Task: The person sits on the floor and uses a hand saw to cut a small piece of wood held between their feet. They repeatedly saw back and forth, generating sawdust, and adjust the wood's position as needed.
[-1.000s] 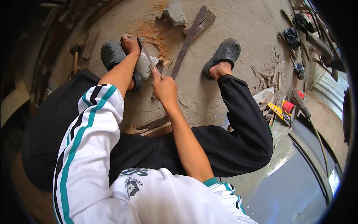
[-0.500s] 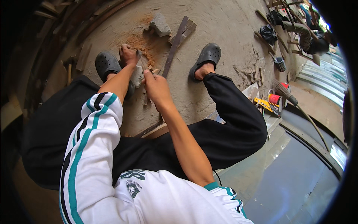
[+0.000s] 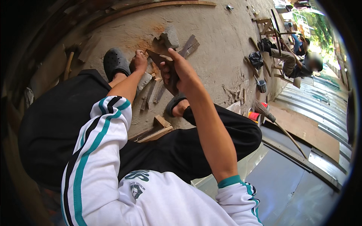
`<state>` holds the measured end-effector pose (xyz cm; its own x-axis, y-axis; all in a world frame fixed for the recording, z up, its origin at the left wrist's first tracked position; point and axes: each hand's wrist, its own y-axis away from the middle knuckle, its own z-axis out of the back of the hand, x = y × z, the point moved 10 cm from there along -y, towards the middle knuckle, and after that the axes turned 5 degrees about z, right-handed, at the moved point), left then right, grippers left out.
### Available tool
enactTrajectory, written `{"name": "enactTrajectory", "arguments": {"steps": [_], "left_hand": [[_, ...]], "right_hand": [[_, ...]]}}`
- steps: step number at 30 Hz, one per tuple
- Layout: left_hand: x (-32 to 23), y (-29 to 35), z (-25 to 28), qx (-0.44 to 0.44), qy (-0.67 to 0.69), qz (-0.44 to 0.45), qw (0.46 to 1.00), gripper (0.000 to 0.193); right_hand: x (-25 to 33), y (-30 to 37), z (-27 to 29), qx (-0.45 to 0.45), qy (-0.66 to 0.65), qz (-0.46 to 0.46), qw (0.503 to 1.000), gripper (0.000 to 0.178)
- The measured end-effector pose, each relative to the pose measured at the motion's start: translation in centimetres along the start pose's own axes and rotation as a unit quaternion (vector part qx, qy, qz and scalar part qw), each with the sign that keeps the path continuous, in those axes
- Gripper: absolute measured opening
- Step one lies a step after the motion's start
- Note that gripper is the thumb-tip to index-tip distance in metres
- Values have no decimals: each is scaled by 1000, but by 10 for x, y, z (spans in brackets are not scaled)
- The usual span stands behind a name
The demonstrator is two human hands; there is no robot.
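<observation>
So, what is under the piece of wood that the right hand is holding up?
Under the piece of wood in the right hand: concrete floor, flat wood scraps and a black sandal, partly hidden by the hand.

I see a dusty concrete floor carrying wood scraps, a grey stone chunk (beside orange dust), and a broom.

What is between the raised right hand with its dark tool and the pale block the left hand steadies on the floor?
Nothing visible. The right hand holds the dark tool up, and only open air separates it from the pale block that the left hand steadies. Wood scraps lie beside the block.
</observation>
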<state>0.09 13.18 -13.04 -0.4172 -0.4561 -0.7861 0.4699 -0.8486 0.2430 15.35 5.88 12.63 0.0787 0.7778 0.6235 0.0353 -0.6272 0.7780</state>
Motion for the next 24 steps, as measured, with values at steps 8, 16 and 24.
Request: {"name": "enactTrajectory", "arguments": {"steps": [8, 16, 24], "left_hand": [[-45, 44, 0, 107, -18, -35, 994, 29], [-53, 53, 16, 141, -5, -50, 989, 29], [-43, 38, 29, 108, 1, -67, 992, 32]], "right_hand": [[-3, 4, 6, -13, -26, 38, 999, 50], [-70, 25, 5, -113, 3, 196, 974, 47], [-122, 27, 18, -164, 68, 312, 933, 37]]}}
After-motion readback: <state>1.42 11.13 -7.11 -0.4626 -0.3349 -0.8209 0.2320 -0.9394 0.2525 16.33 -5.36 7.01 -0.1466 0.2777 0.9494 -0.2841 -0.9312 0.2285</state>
